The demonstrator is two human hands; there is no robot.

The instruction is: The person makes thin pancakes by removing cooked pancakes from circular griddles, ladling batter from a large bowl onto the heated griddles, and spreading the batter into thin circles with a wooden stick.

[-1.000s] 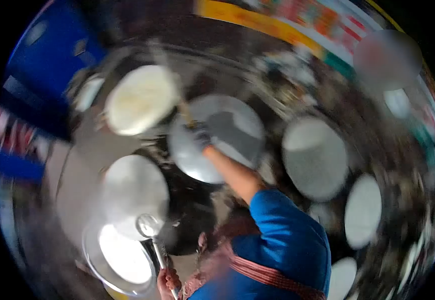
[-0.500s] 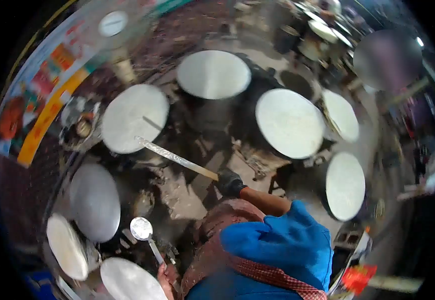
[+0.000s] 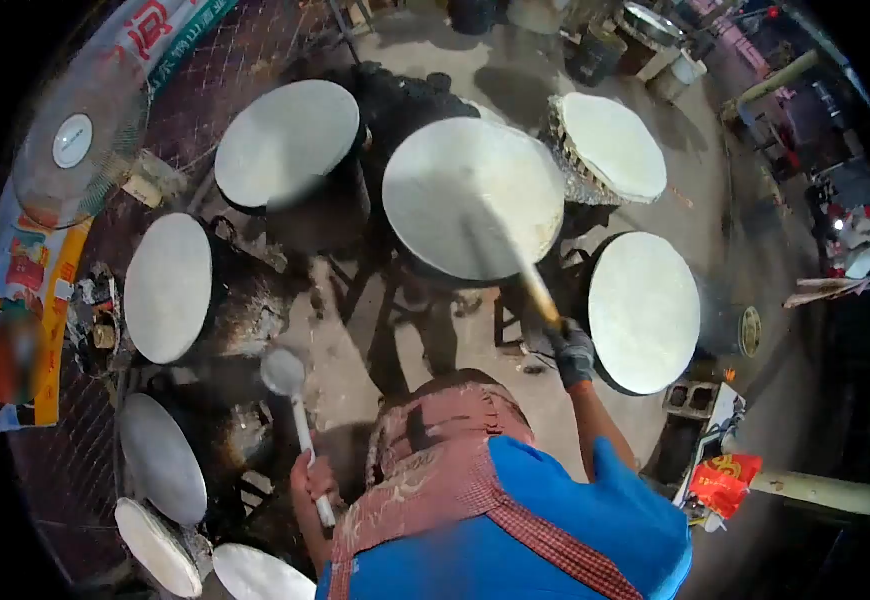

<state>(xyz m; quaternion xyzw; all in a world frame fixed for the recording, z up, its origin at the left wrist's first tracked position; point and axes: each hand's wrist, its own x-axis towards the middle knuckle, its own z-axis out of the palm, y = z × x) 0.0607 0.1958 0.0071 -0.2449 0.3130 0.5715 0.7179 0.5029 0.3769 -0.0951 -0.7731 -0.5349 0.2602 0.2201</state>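
A long flat blade [image 3: 533,280] is held by its wood-coloured handle in the right grip [image 3: 571,352], which is covered by a dark glove and closed firmly. The far end of the blade is motion-blurred and positioned over a thin, pale, round sheet [image 3: 430,200]; contact with the surface cannot be confirmed. The sheet is spread smooth and matte across a round griddle [image 3: 470,283], and is slightly yellowed near the right edge.

A metal ladle [image 3: 301,425] with a round bowl is held in the bare left grip [image 3: 317,482], the fingers being wrapped around the straight handle. Whether the bowl is filled cannot be told.

White discs are carried on the upper-left griddle [image 3: 256,206], the left griddle [image 3: 210,305] and the right griddle [image 3: 600,377]. Bare grey metal is exposed on the lower-left griddle [image 3: 163,460]. Pale sheets with uneven edges are piled in a stack [image 3: 615,148] on a ribbed support [image 3: 573,150] at upper right.

The right forearm is extended forward from a blue sleeve [image 3: 615,490]. The left hand is placed low, close to the reddish apron [image 3: 425,470], with the ladle bowl directed away from the body.
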